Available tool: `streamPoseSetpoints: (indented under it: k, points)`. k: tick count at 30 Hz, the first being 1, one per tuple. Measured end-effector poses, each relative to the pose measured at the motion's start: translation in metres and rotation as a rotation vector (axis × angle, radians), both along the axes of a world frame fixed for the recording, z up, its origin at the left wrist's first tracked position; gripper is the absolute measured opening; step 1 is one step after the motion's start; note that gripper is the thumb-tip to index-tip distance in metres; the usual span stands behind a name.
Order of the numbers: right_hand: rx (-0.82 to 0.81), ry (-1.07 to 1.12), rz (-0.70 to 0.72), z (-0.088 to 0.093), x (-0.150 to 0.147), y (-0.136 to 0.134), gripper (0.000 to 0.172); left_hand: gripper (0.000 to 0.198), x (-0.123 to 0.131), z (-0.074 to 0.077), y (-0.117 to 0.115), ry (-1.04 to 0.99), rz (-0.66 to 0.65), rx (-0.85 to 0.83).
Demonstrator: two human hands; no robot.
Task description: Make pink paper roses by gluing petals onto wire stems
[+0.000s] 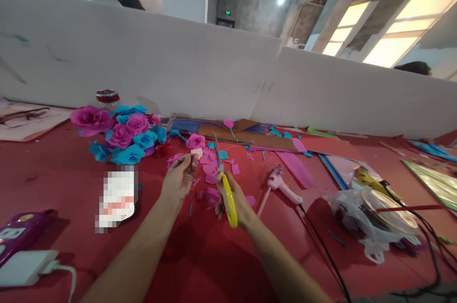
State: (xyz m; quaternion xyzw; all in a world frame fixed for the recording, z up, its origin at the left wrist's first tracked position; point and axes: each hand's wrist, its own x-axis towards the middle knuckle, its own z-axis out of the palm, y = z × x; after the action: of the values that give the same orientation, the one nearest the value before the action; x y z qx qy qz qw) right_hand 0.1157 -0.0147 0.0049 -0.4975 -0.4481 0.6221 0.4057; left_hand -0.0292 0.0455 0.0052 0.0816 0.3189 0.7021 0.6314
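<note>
My right hand (235, 203) is closed round the yellow handles of a pair of scissors (224, 183), whose blades point up and away from me. My left hand (178, 176) pinches a small pale pink piece of paper (196, 152) between thumb and fingertips, just left of the blade tips. Below and around both hands lie several pink and blue paper scraps (210, 169) on the red table (200, 255). A single pink paper rose (195, 141) sits just beyond my left hand.
A cluster of pink and blue paper roses (123, 134) lies at the left. A white glue gun (282, 184) with a black cord lies right of my hands. Further right sits a plastic bag with a tape roll (378, 212). Coloured sheets (257, 140) line the white partition (178, 65). A charger (26, 267) sits near left.
</note>
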Motion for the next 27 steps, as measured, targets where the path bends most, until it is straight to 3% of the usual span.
streamPoseSetpoints:
  k: [5,8,10,12,15,17,21,24,27]
  points:
    - [-0.115,-0.061,-0.086,-0.003,-0.003,0.0,0.056,0.027,-0.006,0.005,0.0,-0.032,0.023,-0.034]
    - [0.007,-0.169,-0.092,0.004,0.008,0.001,0.058,0.025,-0.012,0.003,0.003,-0.041,0.075,-0.028]
    - [0.161,-0.385,-0.098,0.013,0.019,0.008,0.052,0.02,-0.015,0.0,0.004,-0.017,0.086,-0.005]
    - [0.31,-0.737,-0.124,0.022,0.028,0.023,0.042,0.015,-0.016,-0.002,0.004,0.018,0.074,0.02]
    - [0.305,-1.244,-0.117,0.028,0.033,0.051,0.038,0.01,-0.012,-0.001,0.001,0.122,0.019,0.089]
    - [0.279,-1.401,-0.074,0.025,0.03,0.069,0.037,0.008,-0.009,0.001,-0.003,0.267,-0.015,0.158]
    - [0.298,-1.446,-0.047,0.015,0.023,0.085,0.033,0.008,-0.004,0.003,-0.008,0.575,0.006,0.236]
    - [0.357,-1.464,-0.082,0.014,0.022,0.078,0.028,0.013,-0.004,0.005,-0.01,0.645,0.009,0.25]
    - [0.503,-1.142,-0.121,0.014,0.018,0.055,0.027,0.014,0.0,0.008,-0.015,0.637,-0.02,0.25]
